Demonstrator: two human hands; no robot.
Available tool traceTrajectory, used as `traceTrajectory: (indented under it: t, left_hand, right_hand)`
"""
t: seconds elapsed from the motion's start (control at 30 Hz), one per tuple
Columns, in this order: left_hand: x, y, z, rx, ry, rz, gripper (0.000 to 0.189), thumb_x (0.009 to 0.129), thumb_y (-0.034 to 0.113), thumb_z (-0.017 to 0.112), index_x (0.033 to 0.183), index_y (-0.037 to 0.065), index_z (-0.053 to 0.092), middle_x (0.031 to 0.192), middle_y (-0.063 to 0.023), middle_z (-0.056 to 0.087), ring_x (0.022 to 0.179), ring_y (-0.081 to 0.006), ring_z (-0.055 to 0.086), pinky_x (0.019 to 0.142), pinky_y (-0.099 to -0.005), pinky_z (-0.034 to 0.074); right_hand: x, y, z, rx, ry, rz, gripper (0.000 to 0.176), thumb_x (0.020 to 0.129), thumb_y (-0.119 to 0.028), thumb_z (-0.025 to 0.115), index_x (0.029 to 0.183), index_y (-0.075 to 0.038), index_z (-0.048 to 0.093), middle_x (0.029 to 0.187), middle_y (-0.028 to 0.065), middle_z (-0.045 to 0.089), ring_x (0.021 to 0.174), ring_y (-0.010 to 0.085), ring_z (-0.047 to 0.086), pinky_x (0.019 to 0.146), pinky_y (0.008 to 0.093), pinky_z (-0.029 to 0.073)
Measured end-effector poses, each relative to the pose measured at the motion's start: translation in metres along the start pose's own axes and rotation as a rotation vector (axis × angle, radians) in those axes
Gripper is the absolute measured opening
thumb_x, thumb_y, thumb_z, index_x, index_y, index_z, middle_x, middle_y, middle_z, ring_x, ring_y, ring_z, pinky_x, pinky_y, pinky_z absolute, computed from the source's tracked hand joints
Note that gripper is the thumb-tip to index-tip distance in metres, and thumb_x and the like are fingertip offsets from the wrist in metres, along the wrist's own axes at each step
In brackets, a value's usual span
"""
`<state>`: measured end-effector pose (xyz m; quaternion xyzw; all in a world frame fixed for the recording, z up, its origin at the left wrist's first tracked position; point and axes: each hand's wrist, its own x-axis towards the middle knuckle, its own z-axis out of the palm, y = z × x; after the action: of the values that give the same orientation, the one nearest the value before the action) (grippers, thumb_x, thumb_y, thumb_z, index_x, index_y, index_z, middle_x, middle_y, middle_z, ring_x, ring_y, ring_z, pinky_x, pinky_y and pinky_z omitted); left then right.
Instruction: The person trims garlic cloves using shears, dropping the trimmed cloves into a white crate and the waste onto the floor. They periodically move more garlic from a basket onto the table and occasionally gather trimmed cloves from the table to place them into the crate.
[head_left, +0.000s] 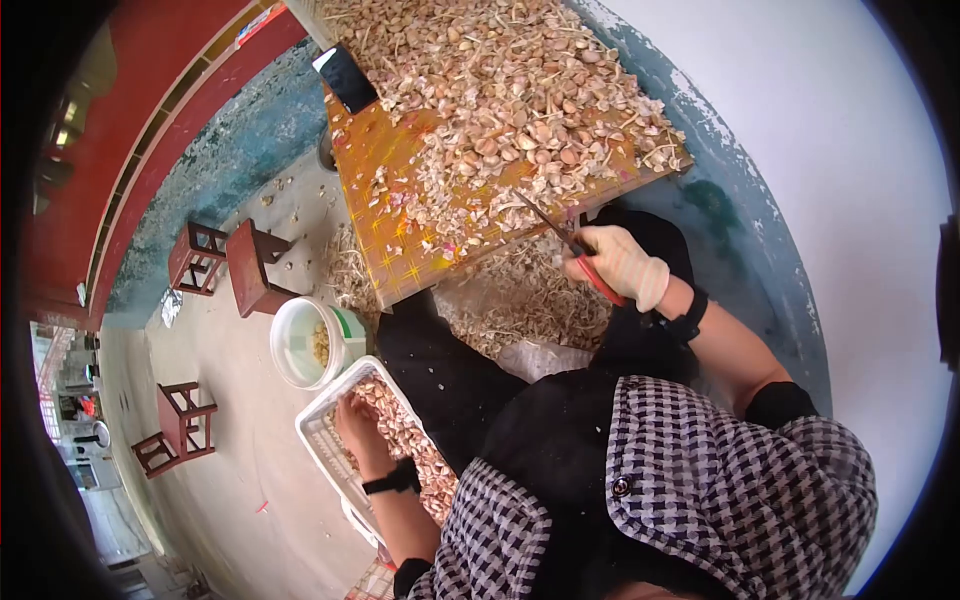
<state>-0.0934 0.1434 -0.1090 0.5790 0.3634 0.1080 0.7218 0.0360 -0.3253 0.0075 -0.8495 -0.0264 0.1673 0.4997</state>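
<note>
My right hand [622, 262], in a pale knitted glove, is closed around the red handles of a pair of scissors [590, 268]. The dark blades point up and left, over the near edge of a yellow-patterned table [380, 225]. A large heap of garlic [520, 120] with loose skins and stalks covers much of that table. My bare left hand [362, 432] is down at a white plastic basket [310, 428] holding many garlic cloves [425, 465]. Its fingers are mostly hidden, so whether they grip a clove does not show.
A phone [347, 80] lies at the table's left edge. Beside the basket stands a white bucket [290, 345] with some yellowish pieces inside. Garlic skins and stalks [540, 310] lie in plastic below the table. Red-brown stools [255, 270] stand on the floor to the left.
</note>
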Motion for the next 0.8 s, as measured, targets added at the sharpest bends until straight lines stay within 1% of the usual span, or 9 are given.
traceTrajectory:
  t: [0.03,0.1,0.13,0.3,0.43,0.53,0.67,0.73,0.8]
  left_hand:
    - [0.004,-0.021,-0.036,0.190,0.194,-0.085,0.042,0.093,0.036,0.057,0.112,-0.002,0.057,0.091,-0.0104,0.060,0.074,-0.0185,0.060,0.066,-0.0286,0.051]
    - [0.013,-0.054,-0.080,0.823,0.202,0.200,0.055,0.088,0.033,0.064,0.127,-0.005,0.052,0.126,-0.0235,0.051,0.120,-0.0346,0.048,0.104,-0.0413,0.038]
    - [-0.008,-0.033,-0.057,1.071,0.182,0.228,0.059,0.087,0.031,0.066,0.131,-0.005,0.049,0.136,-0.0260,0.044,0.130,-0.0379,0.040,0.111,-0.0440,0.030]
    - [0.031,0.048,0.137,0.913,-0.265,0.808,0.043,0.093,0.021,0.059,0.130,0.002,0.052,0.139,-0.0240,0.042,0.130,-0.0367,0.040,0.109,-0.0425,0.031]
    - [0.068,0.054,0.285,0.832,-0.486,0.852,0.046,0.096,0.030,0.052,0.135,0.004,0.048,0.144,-0.0249,0.037,0.136,-0.0409,0.030,0.111,-0.0448,0.027]
    - [0.068,0.029,0.324,1.137,-0.379,0.993,0.047,0.096,0.032,0.050,0.135,0.006,0.047,0.145,-0.0253,0.036,0.137,-0.0416,0.030,0.111,-0.0477,0.027]
    - [0.011,-0.012,0.314,1.031,-0.485,1.076,0.050,0.090,0.023,0.058,0.132,-0.002,0.047,0.141,-0.0270,0.039,0.135,-0.0413,0.032,0.111,-0.0482,0.027]
    - [-0.041,-0.012,0.317,0.937,-0.662,0.961,0.051,0.088,0.019,0.060,0.131,-0.005,0.046,0.140,-0.0266,0.039,0.133,-0.0418,0.035,0.111,-0.0474,0.028]
    - [-0.061,-0.002,0.335,0.823,-0.693,0.974,0.050,0.087,0.018,0.064,0.132,0.002,0.048,0.140,-0.0242,0.039,0.129,-0.0407,0.038,0.109,-0.0460,0.031]
  right_hand:
    - [-0.008,0.022,0.001,0.005,-0.013,0.015,0.018,0.080,-0.015,0.066,0.086,0.001,0.065,0.067,0.0032,0.062,0.061,0.0095,0.057,0.059,0.0268,0.048]
    - [-0.025,0.042,0.003,0.047,0.019,0.065,0.024,0.080,-0.023,0.068,0.086,0.000,0.065,0.064,0.0043,0.060,0.059,0.0102,0.054,0.058,0.0283,0.046]
    - [-0.030,0.046,0.004,0.067,0.032,0.089,0.027,0.081,-0.026,0.069,0.086,0.000,0.065,0.062,0.0049,0.058,0.058,0.0106,0.052,0.058,0.0290,0.045]
    - [-0.037,0.057,0.000,0.199,0.078,0.157,0.028,0.076,-0.019,0.071,0.093,0.003,0.065,0.068,0.0040,0.060,0.062,0.0086,0.053,0.058,0.0265,0.045]
    - [-0.039,0.055,-0.011,0.250,0.158,0.155,0.032,0.076,-0.018,0.072,0.098,0.004,0.065,0.068,0.0040,0.060,0.062,0.0089,0.054,0.058,0.0271,0.046]
    - [-0.045,0.061,-0.018,0.345,0.193,0.197,0.033,0.075,-0.017,0.072,0.100,0.004,0.065,0.068,0.0044,0.060,0.062,0.0090,0.054,0.058,0.0272,0.046]
    - [-0.060,0.080,-0.026,0.350,0.218,0.255,0.031,0.075,-0.016,0.073,0.099,0.003,0.065,0.068,0.0039,0.059,0.061,0.0087,0.053,0.058,0.0264,0.046]
    - [-0.059,0.091,-0.025,0.358,0.205,0.250,0.029,0.076,-0.016,0.073,0.097,0.002,0.065,0.068,0.0034,0.059,0.062,0.0084,0.053,0.058,0.0258,0.045]
    - [-0.059,0.096,-0.027,0.400,0.195,0.258,0.027,0.076,-0.016,0.073,0.094,0.002,0.064,0.068,0.0031,0.059,0.062,0.0081,0.052,0.059,0.0252,0.045]
